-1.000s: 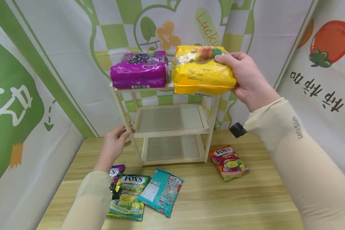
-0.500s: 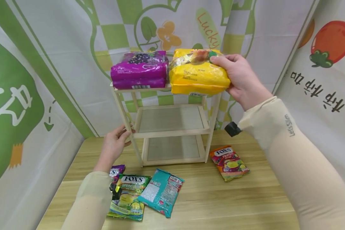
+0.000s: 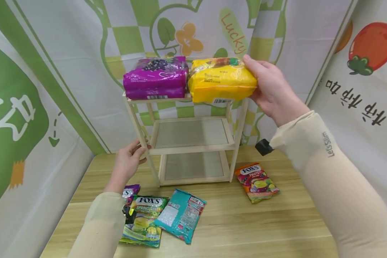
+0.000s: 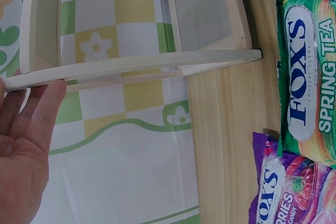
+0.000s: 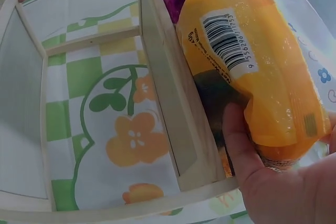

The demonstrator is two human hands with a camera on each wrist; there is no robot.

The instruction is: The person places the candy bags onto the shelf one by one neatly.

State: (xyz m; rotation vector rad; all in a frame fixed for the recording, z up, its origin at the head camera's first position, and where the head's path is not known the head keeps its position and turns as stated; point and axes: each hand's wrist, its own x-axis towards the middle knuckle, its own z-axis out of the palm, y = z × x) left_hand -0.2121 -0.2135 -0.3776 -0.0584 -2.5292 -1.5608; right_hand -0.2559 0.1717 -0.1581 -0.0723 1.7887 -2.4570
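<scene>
My right hand (image 3: 272, 86) holds a plump yellow candy bag (image 3: 224, 80) by its right end, at the top of a small wooden shelf rack (image 3: 193, 147). In the right wrist view one finger (image 5: 239, 140) reaches under the bag, beside the rack's top board. A purple candy bag (image 3: 156, 79) with dark grapes printed on it lies on the top shelf, against the yellow one's left side. Lower down, my left hand (image 3: 129, 159) grips the rack's front left post (image 4: 131, 64); its thumb is mostly out of the left wrist view.
On the wooden table (image 3: 238, 229) a green Fox's Spring Tea bag (image 3: 145, 222) lies partly over a purple Fox's bag (image 3: 131, 191). A teal bag (image 3: 180, 215) lies face down beside them. An orange-red Fox's Fruits bag (image 3: 257, 182) is right of the rack. Printed curtains surround the table.
The yellow bag has shifted left and slightly down, up against the purple bag. My right thumb has slid from its top to its right edge. The left hand stays on the post.
</scene>
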